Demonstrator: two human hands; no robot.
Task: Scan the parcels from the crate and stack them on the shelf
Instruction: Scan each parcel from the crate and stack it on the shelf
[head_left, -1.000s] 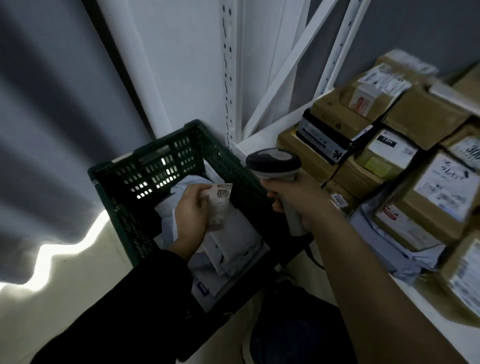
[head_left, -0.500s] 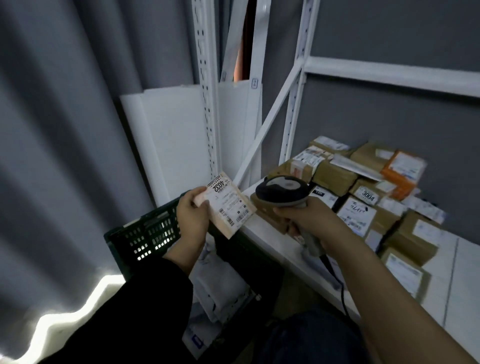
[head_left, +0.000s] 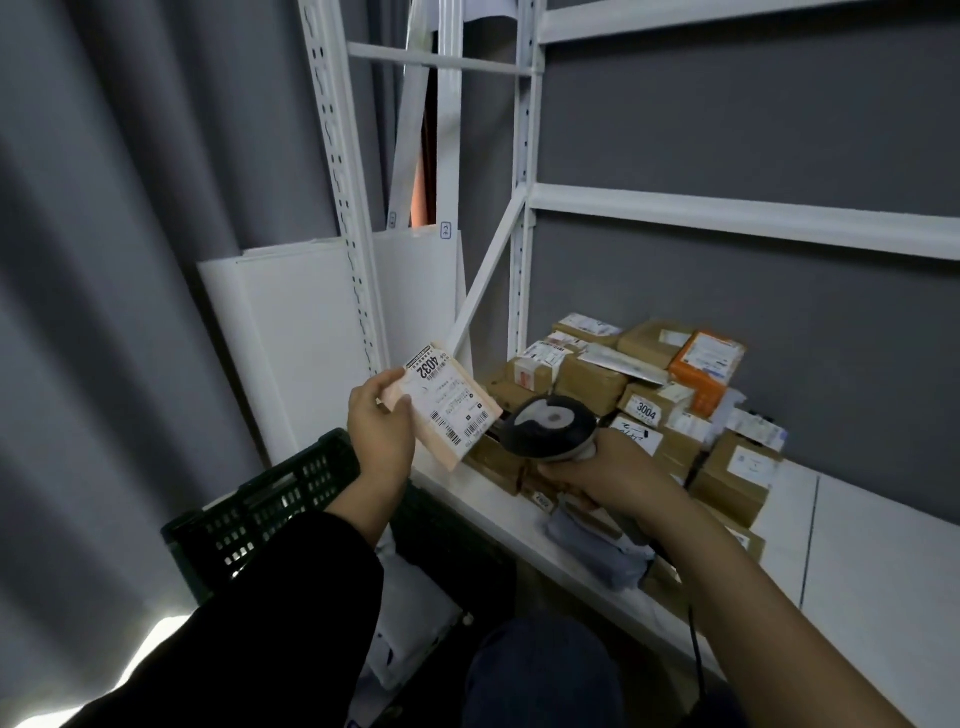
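1. Pale peach wrapping covers the parcel (head_left: 447, 402), a flat rectangular packet. A white label with barcodes and the number 4032 fills its near face.
2. The left hand (head_left: 382, 431) grips the parcel by its left edge, thumb on the label side and fingers curled behind. The parcel is held tilted in the air, label toward the camera, above the crate (head_left: 270, 514) and in front of the shelf (head_left: 519, 525).
3. A black sleeve (head_left: 260, 623) covers the left forearm to the wrist; the right forearm is bare.
4. The right hand (head_left: 608, 473) is wrapped around the handle of the scanner (head_left: 550, 423). The scanner has a dark, rounded head with a grey oval patch on top, and that head sits just beside the parcel's lower right corner. Contact cannot be confirmed.
5. A dark cable (head_left: 696, 654) hangs below the right forearm.
6. The crate is dark green plastic with lattice walls and stands low at the left end of the shelf. White soft mailers (head_left: 410, 613) lie below the left arm, inside it.
7. The shelf is white metal with perforated uprights and a smooth white deck.
8. Brown cardboard boxes (head_left: 597, 379) with white labels are piled on the deck against the grey wall; one is marked 3004.
9. An orange packet (head_left: 706, 371) lies on top of the pile, and a grey plastic bag (head_left: 597, 551) lies at the deck's front edge.
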